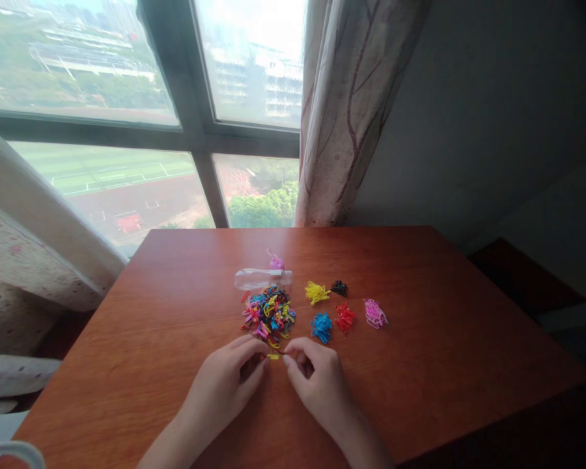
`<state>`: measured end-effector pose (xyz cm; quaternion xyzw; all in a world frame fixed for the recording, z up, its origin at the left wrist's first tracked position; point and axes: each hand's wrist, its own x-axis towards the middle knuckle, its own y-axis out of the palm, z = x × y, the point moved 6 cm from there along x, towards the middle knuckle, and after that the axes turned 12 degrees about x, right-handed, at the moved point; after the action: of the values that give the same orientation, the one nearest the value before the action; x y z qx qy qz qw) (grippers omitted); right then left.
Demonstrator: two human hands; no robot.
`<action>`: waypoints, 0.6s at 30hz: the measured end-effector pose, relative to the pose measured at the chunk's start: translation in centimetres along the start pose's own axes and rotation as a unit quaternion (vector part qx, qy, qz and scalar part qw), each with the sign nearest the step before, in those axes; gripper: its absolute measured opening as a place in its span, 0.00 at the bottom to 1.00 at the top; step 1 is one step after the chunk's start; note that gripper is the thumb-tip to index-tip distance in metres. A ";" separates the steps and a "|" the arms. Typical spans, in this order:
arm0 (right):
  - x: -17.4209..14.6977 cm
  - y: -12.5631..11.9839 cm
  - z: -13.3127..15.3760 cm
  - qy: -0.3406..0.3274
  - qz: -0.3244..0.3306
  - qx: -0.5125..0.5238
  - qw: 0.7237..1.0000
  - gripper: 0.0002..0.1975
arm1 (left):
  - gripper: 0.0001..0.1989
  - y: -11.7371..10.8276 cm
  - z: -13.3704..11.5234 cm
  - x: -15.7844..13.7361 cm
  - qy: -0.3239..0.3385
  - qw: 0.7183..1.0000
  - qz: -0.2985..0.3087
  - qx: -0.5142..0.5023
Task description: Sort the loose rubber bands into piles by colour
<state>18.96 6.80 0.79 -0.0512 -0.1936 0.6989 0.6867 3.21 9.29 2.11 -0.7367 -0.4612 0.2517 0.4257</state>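
A yellow rubber band (273, 357) lies between both hands, near the mixed pile (268, 312). The right hand (322, 374) pinches a dark band (280, 353); whether the left hand's (229, 371) fingertips grip anything, I cannot tell. Gentle teasing, low over the wooden table (420, 384), should prevent snapping.

So there's a messy mixed heap (269, 311) of little colored bands, with a yellow piece (273, 357) just on its near side. Off right are loose single-color piles: yellow bunch (317, 293), smaller black bunch (339, 288), blue bunch (321, 327), red bunch (344, 318), pink bunch (375, 313) furthest out.
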 end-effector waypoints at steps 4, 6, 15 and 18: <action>0.3 -2.5 -0.3 0.003 -0.052 -0.018 0.998 0.07 | 0.09 0.1 0.1 -0.1 -0.004 1.000 0.006 0.002; 0.9 -5.2 -0.5 0.001 -0.111 -0.078 0.991 0.08 | 0.09 0.2 0.0 -0.1 -0.005 1.000 0.008 0.007; 5.8 -11.7 -2.6 0.087 -0.172 -0.361 0.912 0.04 | 0.08 0.4 -0.1 -0.2 0.012 1.000 0.010 0.025; 6.9 -11.6 -3.3 0.118 -0.142 -0.391 0.902 0.04 | 0.09 0.6 0.0 -0.3 0.017 0.999 0.016 0.030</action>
<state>30.61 14.05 3.06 -0.3701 -0.3742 0.4509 0.7209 3.38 8.91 1.61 -0.7352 -0.4345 0.2594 0.4510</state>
